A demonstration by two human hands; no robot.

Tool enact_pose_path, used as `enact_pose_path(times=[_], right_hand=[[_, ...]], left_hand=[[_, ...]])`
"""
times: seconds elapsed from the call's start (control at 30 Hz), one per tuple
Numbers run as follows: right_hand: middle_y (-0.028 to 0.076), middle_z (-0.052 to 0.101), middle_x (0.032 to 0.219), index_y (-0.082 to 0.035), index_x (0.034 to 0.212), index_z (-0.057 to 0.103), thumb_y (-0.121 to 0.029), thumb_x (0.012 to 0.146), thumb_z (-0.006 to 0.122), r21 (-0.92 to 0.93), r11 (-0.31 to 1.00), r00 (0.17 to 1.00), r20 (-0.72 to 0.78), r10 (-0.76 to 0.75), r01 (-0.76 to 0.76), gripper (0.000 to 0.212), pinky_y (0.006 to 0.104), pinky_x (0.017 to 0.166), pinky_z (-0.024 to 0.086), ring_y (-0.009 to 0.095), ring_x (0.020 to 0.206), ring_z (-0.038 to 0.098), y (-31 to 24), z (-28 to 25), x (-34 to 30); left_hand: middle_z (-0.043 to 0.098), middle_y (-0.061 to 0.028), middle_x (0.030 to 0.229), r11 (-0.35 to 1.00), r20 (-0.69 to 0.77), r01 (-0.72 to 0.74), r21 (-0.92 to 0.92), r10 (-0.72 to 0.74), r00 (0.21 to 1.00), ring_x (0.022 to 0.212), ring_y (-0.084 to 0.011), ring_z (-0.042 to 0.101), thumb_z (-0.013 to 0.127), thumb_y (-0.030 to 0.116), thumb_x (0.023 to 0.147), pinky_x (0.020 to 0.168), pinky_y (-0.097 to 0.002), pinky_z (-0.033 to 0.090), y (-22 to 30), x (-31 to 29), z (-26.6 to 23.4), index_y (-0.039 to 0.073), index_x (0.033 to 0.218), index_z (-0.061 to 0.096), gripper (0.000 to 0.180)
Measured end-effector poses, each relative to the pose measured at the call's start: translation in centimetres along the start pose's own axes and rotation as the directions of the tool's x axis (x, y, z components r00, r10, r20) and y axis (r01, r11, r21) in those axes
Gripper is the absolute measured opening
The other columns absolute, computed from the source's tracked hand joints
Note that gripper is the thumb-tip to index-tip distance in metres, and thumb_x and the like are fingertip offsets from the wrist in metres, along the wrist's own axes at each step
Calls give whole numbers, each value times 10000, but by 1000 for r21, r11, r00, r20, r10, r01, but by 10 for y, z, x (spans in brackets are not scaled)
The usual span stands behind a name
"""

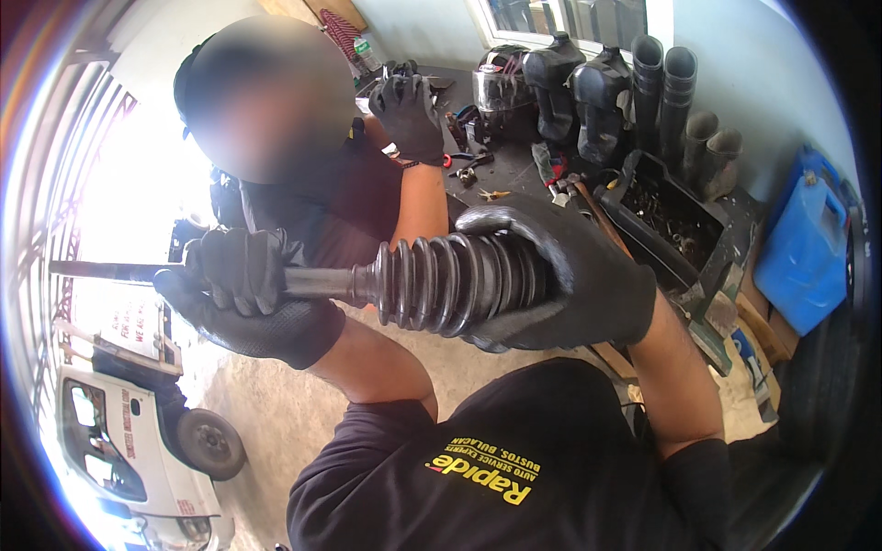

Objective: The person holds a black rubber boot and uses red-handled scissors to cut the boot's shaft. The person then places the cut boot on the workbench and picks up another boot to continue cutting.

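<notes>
"Where do your left fingers (243, 271) sit?"

"They're clamped around the shaft (317, 283), and its thin end juts out past them to the left."

"And your right fingers (510, 220)?"

"Wrapped around the wide end of the ribbed black bellows (432, 283), most of which shows between your two grips."

"Anything beyond?"

"Past your right fingers, the counter (507, 173) bears a helmet (501, 83); a blue jug (804, 253) is well off to their right."
</notes>
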State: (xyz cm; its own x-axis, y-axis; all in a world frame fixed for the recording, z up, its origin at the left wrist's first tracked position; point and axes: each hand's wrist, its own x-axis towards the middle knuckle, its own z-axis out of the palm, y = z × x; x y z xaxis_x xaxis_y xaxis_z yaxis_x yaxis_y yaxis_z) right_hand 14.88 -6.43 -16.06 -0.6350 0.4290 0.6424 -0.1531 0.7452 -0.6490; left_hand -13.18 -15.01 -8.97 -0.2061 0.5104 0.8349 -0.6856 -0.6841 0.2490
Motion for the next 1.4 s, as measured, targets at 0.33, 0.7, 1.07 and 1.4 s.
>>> enact_pose_path(times=[0.33, 0.7, 1.07, 1.4], right_hand=[[215, 586, 1416, 13, 1493, 474, -326, 641, 1007, 65, 995, 997, -23, 76, -74, 1061, 437, 1111, 455, 314, 1318, 577, 17, -14, -43], [195, 653, 1351, 24, 1445, 526, -162, 778, 914, 180, 984, 982, -187, 31, 3, 794, 385, 985, 545, 252, 1138, 684, 31, 8, -47], [107, 756, 1091, -26, 1157, 725, -146, 770, 895, 20, 995, 952, -292, -92, 102, 440, 389, 915, 569, 271, 977, 737, -15, 10, -26], [79, 744, 1098, -66, 1172, 733, -147, 762, 908, 73, 930, 865, -399, -304, 360, 453, 411, 859, 588, 274, 994, 731, -47, 21, -13]], left_hand=[[374, 60, 519, 999, -48, -21, 41, 23, 999, 407, -62, 354, 543, 355, 1068, 388, -221, 360, 18, 0, -7, 168, 664, 423, 461], [353, 49, 540, 999, -181, -25, 36, 32, 983, 461, -64, 357, 541, 356, 1053, 463, -223, 337, 41, -6, -15, 184, 637, 396, 473], [411, 36, 616, 984, -374, -122, 130, 163, 913, 529, -86, 371, 535, 338, 1039, 510, -234, 339, 82, -6, -24, 164, 659, 414, 436], [413, 29, 612, 938, -473, -135, 319, 280, 835, 519, -86, 375, 528, 334, 1046, 509, -235, 344, 111, -8, -14, 158, 669, 422, 429]])
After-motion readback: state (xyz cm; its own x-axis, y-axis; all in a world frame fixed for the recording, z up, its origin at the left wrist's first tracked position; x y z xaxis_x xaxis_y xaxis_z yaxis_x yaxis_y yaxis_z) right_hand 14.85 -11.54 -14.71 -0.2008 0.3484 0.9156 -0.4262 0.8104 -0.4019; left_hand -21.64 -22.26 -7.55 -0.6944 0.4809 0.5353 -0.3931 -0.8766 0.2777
